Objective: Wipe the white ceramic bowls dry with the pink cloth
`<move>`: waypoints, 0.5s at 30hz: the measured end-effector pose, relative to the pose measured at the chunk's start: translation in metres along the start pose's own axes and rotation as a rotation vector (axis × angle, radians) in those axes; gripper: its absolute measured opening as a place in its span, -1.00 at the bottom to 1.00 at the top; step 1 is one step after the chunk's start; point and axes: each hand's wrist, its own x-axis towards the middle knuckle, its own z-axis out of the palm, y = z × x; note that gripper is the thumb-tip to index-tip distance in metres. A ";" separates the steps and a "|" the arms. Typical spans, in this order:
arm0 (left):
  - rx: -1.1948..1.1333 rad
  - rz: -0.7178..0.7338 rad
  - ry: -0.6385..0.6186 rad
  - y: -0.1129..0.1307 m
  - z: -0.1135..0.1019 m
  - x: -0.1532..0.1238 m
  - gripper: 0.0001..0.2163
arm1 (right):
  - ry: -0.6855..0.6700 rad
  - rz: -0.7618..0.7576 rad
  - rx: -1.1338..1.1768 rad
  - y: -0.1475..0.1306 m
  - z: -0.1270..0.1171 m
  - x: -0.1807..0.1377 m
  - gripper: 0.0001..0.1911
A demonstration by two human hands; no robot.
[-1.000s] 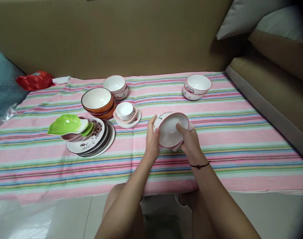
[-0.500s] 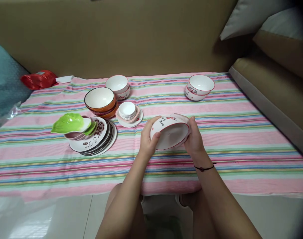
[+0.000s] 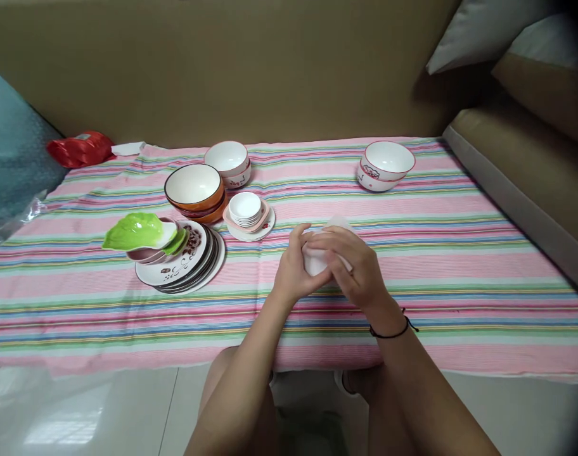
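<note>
wiping the turned-over bowl

we hold a white bowl between both hands, just above the striped cloth near the front middle of the table. our left hand curls its fingers around the bowl's left side in a closed grip. our right hand lies across the top with fingers bent over it, pressing a pale pink rag whose edge peeks out behind the knuckles. we judge the step in hand to be rubbing the bowl's outside. the next move calls for a firm left-hand hold while the right slides the rag round the surface, without letting the bowl slip.

much is hidden: our hands cover nearly all of the bowl, so we cannot tell which way its rim faces, nor how much rag is bunched under the right palm. farther off stand two nested white bowls at the back right, and at the left a stack of plates.
</note>
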 end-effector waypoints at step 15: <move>-0.155 -0.081 0.102 0.001 -0.009 0.003 -0.29 | 0.149 0.078 0.077 0.009 0.006 -0.001 -0.63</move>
